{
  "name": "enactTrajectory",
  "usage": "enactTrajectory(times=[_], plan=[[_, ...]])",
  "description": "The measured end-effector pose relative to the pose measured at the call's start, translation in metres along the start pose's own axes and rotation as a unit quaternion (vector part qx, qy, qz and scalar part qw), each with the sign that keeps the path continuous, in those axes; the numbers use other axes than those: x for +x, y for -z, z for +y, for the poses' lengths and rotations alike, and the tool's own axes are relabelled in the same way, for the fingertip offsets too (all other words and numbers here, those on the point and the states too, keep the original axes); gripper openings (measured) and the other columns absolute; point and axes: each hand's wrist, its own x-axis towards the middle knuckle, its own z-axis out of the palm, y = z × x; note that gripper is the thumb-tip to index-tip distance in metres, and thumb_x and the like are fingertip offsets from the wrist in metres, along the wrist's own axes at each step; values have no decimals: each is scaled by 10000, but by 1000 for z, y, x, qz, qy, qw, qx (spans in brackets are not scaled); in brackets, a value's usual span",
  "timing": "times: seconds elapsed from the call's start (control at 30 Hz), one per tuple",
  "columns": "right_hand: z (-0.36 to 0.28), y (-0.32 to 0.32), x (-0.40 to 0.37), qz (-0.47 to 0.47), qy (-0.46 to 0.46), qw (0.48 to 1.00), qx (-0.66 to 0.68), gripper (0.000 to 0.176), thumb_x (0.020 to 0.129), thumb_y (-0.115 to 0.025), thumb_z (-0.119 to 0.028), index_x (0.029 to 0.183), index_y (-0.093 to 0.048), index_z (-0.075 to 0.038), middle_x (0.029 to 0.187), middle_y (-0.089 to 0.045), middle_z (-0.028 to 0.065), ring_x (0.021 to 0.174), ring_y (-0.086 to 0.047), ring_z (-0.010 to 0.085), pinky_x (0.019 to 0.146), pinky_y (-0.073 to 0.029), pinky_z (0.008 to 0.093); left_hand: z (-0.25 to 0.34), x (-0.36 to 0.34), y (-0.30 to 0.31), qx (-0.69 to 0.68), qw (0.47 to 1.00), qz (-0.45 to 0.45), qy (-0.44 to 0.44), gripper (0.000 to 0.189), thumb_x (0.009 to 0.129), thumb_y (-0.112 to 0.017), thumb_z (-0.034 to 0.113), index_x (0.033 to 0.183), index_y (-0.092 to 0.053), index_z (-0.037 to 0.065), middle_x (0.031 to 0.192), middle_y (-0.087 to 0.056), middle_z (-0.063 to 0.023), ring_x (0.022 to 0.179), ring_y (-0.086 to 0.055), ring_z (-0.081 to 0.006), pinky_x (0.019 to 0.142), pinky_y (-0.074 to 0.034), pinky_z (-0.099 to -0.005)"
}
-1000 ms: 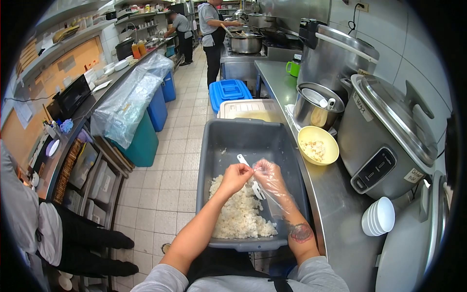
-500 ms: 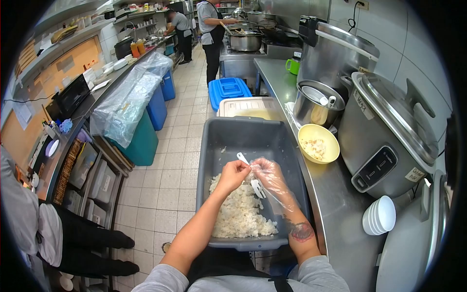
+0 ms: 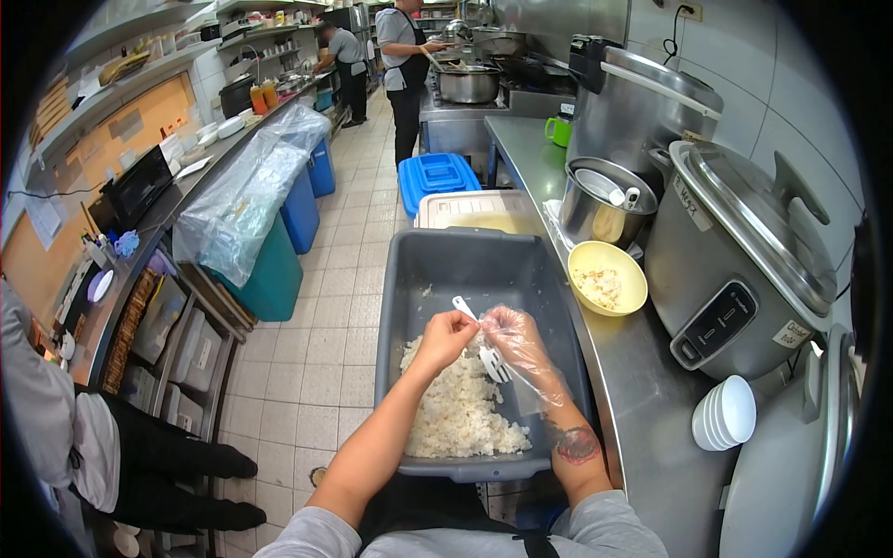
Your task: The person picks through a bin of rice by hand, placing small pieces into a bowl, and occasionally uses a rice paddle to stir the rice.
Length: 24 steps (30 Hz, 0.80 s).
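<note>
A grey tub [image 3: 402, 279] with a heap of white rice [image 3: 465, 409] stands in front of me. Over it, my bare left hand [image 3: 448, 337] is closed, its fingertips pinching something tiny that I cannot make out. My right hand [image 3: 512, 337], inside a clear plastic glove, has its fingers pressed together beside the left fingertips; what they hold is too small to tell. A white slotted spatula [image 3: 494, 364] lies below the hands, its head by the rice and its handle end showing above my left fingertips.
The steel counter [image 3: 642, 409] on the right holds a yellow bowl [image 3: 607, 278] with rice bits, a steel pot, large cookers and stacked white bowls [image 3: 724, 413]. A person [image 3: 139, 446] stands at left; two people work farther back. Lidded bins stand beyond the tub.
My gloved right fingers have bunched together a little beside my left fingertips. The person by the stove has shifted slightly.
</note>
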Motion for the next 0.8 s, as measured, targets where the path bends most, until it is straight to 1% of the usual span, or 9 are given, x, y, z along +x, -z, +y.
enactTrajectory(times=[0.1,0.2,0.3,0.4,0.5,0.6,0.7,0.8], plan=[[-6,0,-1,-17,0,998,54,127,905,-630,-152,879,-632,-28,724,-593,-26,642,-524,44,595,-437,227,1,0,1,-53,999,-6,6,123,872,-645,123,831,-625,9,729,-609,13,640,-510,-46,579,-404,-214],[1,-1,4,-18,-37,994,100,129,903,-645,-157,879,-634,-31,737,-602,-19,639,-544,50,605,-450,218,4,-1,3,-96,995,-14,25,130,887,-621,151,830,-623,35,730,-599,29,630,-491,-39,566,-384,-207],[8,0,6,-28,-51,985,165,115,900,-652,-142,881,-632,-30,751,-609,-14,641,-548,47,617,-456,203,11,-4,6,-108,993,-25,31,141,904,-589,185,837,-629,67,734,-590,51,626,-476,-27,559,-368,-196],[8,0,5,-42,-70,971,225,98,910,-641,-132,905,-623,-36,765,-607,-15,648,-543,44,618,-451,192,21,-8,7,-149,986,-48,64,146,912,-575,208,845,-633,93,739,-583,67,625,-467,-20,558,-363,-190],[9,-2,4,-63,-52,960,269,83,924,-620,-127,928,-613,-44,778,-601,-14,649,-533,45,609,-449,192,20,-8,8,-167,982,-57,64,135,910,-585,206,849,-632,94,735,-582,69,625,-469,-14,549,-362,-186],[5,-1,4,-80,-65,953,284,85,935,-606,-134,932,-603,-48,782,-591,-16,645,-522,42,604,-447,193,21,-8,8,-181,978,-64,78,125,907,-594,203,855,-629,95,743,-585,65,622,-472,-17,537,-356,-182],[3,-1,3,-85,-83,942,313,108,931,-606,-138,965,-592,-36,768,-561,-21,638,-508,40,614,-456,191,27,-11,10,-220,969,-70,88,150,903,-586,190,877,-641,53,783,-631,17,664,-554,-56,610,-438,-215],[1,-2,1,-79,-87,936,333,82,946,-588,-136,930,-589,-55,774,-573,-27,630,-501,22,600,-444,180,21,-8,9,-241,963,-79,90,133,903,-583,181,882,-631,58,788,-635,12,677,-573,-61,619,-456,-215]])
